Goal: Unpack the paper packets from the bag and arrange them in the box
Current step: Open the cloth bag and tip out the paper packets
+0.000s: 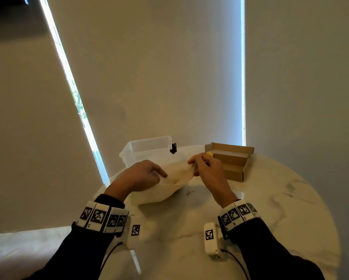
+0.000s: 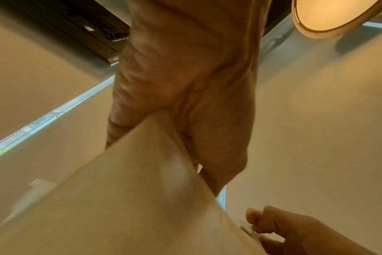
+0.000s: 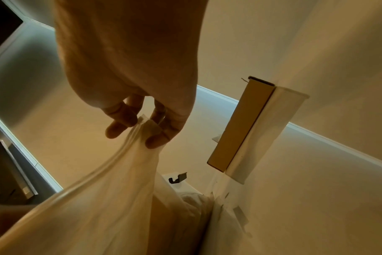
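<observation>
The right hand's fingertips (image 3: 152,143) pinch a gathered fold of the cream cloth bag's (image 1: 169,188) rim between thumb and forefinger, the fabric bunched into a narrow ridge that runs down and away from the grip; holding so little cloth suggests the aim is to lift and tension one lip of the mouth rather than carry the bag. The left hand (image 1: 143,175) closes on the opposite edge, its fingers curled over the cloth with the forefinger pointing toward the opening, and its wrist view shows the fabric coming out taut from under the palm. Together the two hands (image 1: 207,168) pull the rim apart, most likely to spread the mouth so the contents can be seen and reached. The bag itself lies slumped on the round marble table (image 1: 270,209), just in front of the person, and no paper packets are visible: they are either inside or hidden by the folds. Just beyond the right hand sits the open cardboard box (image 1: 232,160), lid flap tilted back, with something small and yellow (image 1: 209,154) at its near corner, too hidden to identify. A clear plastic tub (image 1: 147,150) with a black latch stands beyond the left hand. Both containers sit close to the bag, which should keep each transfer short.
</observation>
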Demonstrator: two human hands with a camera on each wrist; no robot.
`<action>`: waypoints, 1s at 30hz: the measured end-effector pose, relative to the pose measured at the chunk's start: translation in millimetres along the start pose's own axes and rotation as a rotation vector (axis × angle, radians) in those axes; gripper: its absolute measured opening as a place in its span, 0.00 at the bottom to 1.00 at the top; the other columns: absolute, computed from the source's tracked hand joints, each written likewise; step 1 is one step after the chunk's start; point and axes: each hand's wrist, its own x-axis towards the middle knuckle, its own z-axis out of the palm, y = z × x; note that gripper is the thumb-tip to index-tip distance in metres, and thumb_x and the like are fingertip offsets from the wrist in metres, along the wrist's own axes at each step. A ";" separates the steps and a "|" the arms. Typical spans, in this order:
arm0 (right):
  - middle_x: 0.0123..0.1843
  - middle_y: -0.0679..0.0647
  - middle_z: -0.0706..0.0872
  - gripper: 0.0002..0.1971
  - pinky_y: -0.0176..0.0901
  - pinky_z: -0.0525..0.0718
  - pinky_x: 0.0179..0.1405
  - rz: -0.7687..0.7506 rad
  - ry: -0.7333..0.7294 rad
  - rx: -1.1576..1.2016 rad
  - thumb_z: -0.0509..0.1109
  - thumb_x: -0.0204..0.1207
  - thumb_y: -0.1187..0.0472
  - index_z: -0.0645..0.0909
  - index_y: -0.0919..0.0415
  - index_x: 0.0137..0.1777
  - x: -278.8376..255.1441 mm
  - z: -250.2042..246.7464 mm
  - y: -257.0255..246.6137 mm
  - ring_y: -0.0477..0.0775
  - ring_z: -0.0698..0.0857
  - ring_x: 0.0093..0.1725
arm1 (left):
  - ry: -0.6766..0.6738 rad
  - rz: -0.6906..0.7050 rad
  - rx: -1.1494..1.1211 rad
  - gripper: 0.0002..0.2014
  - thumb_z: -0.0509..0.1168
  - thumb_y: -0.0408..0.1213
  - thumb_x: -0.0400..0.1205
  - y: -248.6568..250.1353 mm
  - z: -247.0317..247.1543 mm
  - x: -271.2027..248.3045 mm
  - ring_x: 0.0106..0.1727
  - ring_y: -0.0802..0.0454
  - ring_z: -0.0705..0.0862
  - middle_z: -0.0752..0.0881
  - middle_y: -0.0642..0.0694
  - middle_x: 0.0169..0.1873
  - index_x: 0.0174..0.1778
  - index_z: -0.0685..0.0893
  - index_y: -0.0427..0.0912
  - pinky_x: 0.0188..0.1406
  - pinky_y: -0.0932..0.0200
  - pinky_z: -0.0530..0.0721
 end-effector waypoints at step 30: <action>0.64 0.46 0.85 0.28 0.36 0.88 0.61 -0.143 -0.117 -0.140 0.77 0.84 0.64 0.82 0.38 0.80 2.4 17.1 4.2 0.43 0.87 0.61 | 0.634 -0.028 -1.066 0.25 0.67 0.23 0.88 -8.4 54.0 30.0 0.59 0.61 0.86 0.88 0.61 0.58 0.79 0.85 0.51 0.54 0.63 0.90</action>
